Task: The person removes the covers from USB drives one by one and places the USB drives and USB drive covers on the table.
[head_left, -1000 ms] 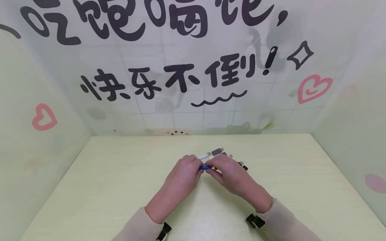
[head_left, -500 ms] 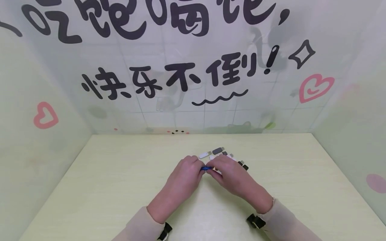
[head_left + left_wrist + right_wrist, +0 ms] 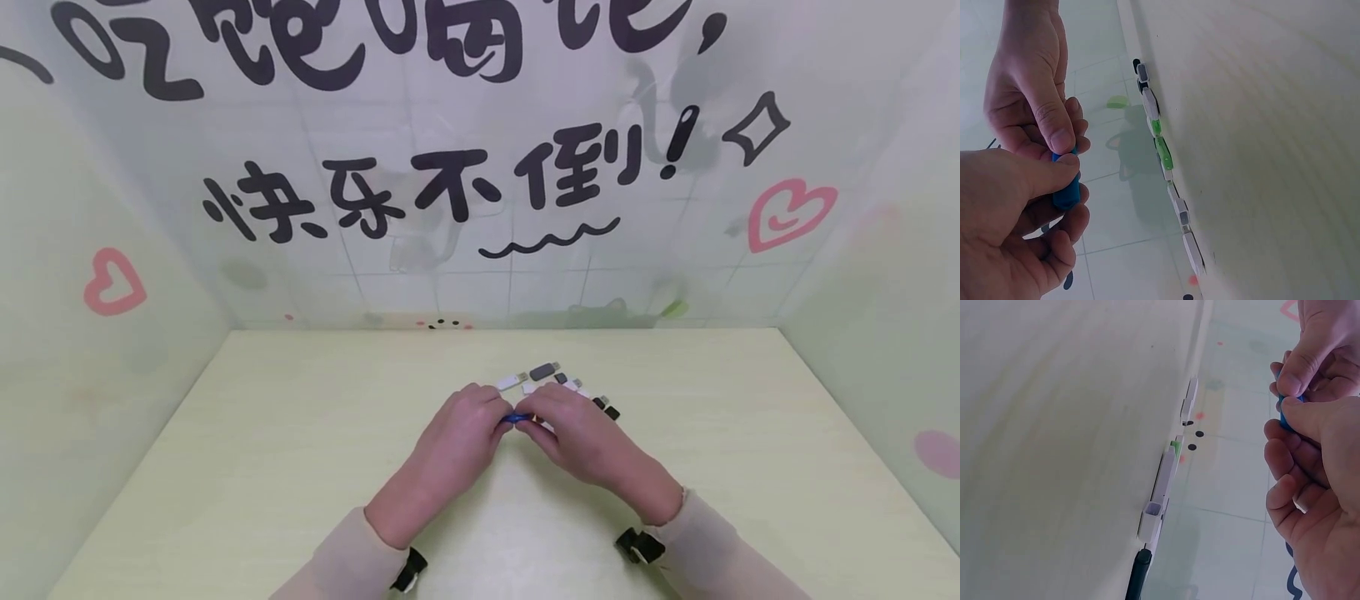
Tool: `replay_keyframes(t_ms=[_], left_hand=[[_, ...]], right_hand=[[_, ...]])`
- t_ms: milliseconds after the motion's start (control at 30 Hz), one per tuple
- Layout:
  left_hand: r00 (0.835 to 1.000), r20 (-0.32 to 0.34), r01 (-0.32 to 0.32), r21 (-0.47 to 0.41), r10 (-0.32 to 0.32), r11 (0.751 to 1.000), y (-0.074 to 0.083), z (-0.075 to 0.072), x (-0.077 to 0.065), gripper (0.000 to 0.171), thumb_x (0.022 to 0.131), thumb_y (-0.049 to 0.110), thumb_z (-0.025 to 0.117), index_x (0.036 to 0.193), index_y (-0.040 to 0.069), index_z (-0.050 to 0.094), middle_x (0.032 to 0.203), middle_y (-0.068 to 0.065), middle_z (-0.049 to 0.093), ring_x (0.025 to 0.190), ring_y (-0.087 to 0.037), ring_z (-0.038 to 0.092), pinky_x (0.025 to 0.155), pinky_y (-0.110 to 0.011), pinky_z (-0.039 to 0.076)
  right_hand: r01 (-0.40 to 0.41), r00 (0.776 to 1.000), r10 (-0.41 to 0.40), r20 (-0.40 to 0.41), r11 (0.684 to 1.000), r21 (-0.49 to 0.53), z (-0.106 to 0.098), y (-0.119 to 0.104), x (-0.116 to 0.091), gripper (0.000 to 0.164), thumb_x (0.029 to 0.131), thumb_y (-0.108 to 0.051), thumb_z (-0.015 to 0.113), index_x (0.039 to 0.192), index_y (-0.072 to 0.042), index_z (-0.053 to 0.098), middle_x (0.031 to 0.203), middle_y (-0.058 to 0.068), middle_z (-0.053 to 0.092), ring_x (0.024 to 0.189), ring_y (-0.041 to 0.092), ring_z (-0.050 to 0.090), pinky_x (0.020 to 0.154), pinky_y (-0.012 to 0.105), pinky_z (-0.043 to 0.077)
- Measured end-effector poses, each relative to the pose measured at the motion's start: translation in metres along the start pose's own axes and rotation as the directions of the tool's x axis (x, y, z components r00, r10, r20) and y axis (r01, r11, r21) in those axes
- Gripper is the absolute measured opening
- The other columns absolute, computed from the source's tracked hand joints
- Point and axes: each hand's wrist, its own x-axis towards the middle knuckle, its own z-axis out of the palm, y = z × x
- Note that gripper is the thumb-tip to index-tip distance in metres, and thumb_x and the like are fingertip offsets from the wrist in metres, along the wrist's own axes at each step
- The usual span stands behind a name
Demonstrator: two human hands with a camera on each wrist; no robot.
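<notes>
A small blue USB flash drive (image 3: 515, 418) is held just above the table between both hands. My left hand (image 3: 467, 417) pinches one end of it between thumb and fingers. The other end is pinched by my right hand (image 3: 570, 417), so the thumbs nearly meet. In the left wrist view the blue drive (image 3: 1066, 192) shows as a rounded body, partly covered by the left thumb. Only a sliver of the blue drive (image 3: 1284, 415) shows in the right wrist view. Its connector is hidden by the fingers.
Beyond the hands lie a white flash drive (image 3: 513, 381), a dark grey flash drive (image 3: 544, 371) and several more with loose caps, such as a black cap (image 3: 612, 412). A green-coloured piece (image 3: 1164, 153) is among them. Printed walls enclose the pale table (image 3: 300, 450).
The head view has tilted slightly, so the wall and table edge appear higher. Both hands keep their pinch on the blue flash drive, with hardly any visible movement.
</notes>
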Motion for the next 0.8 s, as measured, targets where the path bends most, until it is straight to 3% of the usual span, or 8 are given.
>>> replay_keyframes(t_ms=[800], left_hand=[[1.0,-0.001,-0.02,-0.034,0.02,0.999,-0.0013,0.0017,0.0006,0.012,0.087,0.004,0.088,0.087,0.007,0.076,0.078,0.002,0.063,0.073,-0.017,0.056,0.07,-0.031,0.051]], right_hand=[[0.052,0.999,-0.052,0.015,0.999,-0.005,-0.0031,0.0039,0.0002,0.014,0.093,-0.006,0.082,0.106,-0.006,0.077,0.099,0.0,0.074,0.094,0.017,0.069,0.082,0.031,0.059]])
